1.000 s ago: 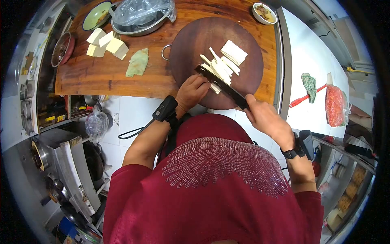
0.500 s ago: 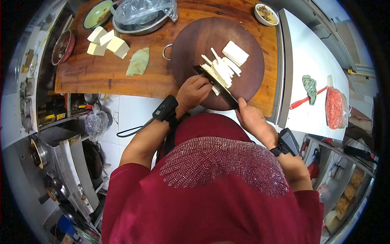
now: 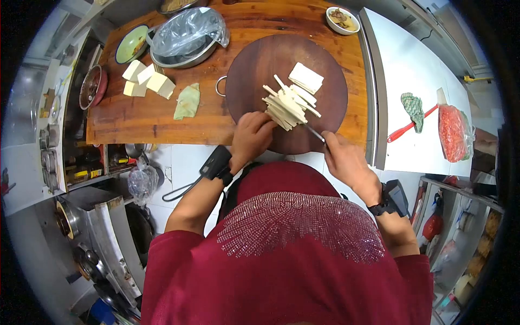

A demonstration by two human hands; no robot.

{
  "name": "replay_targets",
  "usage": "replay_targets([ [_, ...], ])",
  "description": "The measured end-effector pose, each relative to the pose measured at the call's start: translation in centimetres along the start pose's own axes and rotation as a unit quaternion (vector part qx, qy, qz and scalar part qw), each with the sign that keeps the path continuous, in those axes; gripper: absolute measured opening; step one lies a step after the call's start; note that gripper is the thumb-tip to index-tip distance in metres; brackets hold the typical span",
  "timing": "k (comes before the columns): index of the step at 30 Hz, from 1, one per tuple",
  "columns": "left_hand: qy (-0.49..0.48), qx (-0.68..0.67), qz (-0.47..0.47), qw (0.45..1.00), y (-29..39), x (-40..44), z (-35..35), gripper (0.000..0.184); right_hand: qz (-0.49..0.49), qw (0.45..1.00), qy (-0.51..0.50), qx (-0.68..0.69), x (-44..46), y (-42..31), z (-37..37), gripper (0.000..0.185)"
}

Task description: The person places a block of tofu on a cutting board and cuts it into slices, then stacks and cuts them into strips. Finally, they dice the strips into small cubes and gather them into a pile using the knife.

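Note:
In the head view my right hand (image 3: 349, 165) is closed round the handle of a kitchen knife (image 3: 315, 132). Its blade lies largely hidden under a loose pile of pale strips (image 3: 286, 109), apparently cut tofu sheet. My left hand (image 3: 252, 132) has its fingers bent together against the pile's left side; the fingertips are partly hidden. Behind the pile rests a folded stack of uncut tofu sheet (image 3: 306, 77). All of this is on a round dark cutting board (image 3: 252, 67) with a metal ring handle.
Left of the board are several pale tofu blocks (image 3: 161, 85), a green leaf-like piece (image 3: 187, 101) and a metal basin (image 3: 187, 63) under clear plastic. A small white bowl (image 3: 342, 20) stands back right. On the white surface at right lie a red-handled tool (image 3: 401, 131) and a red bag (image 3: 455, 132).
The knife has gone from standing edge-down at the strips' near side to lying low under them. The strips are bunched closer together. My left hand has shifted slightly left; the view has tilted.

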State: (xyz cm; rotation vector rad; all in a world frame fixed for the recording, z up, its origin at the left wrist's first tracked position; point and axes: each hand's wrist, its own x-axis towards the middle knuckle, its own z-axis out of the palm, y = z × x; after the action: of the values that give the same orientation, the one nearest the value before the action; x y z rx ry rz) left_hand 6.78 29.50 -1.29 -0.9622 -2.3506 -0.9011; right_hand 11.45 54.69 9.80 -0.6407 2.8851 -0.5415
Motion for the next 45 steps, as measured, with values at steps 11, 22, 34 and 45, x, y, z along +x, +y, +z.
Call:
replay_targets([
  [11,-0.287,0.023,0.095,0.953,-2.6,8.6,-2.6,0.062,-0.032,0.995,0.022,-0.094,-0.9,-0.9,1.1,0.039],
  [22,-0.333,0.065,0.219,0.915,-4.9,10.4,0.8,0.071,0.0,0.995,0.021,-0.102,-1.8,-2.7,1.0,0.031],
  [34,-0.318,0.002,0.17,0.933,-6.4,14.8,2.7,0.053,0.033,0.998,0.037,-0.043,-5.9,-2.4,1.1,0.032],
  [45,-0.607,0.073,0.055,0.789,-6.6,22.3,8.9,0.055,0.204,0.966,0.143,0.069,-13.0,-4.0,1.6,0.034],
])
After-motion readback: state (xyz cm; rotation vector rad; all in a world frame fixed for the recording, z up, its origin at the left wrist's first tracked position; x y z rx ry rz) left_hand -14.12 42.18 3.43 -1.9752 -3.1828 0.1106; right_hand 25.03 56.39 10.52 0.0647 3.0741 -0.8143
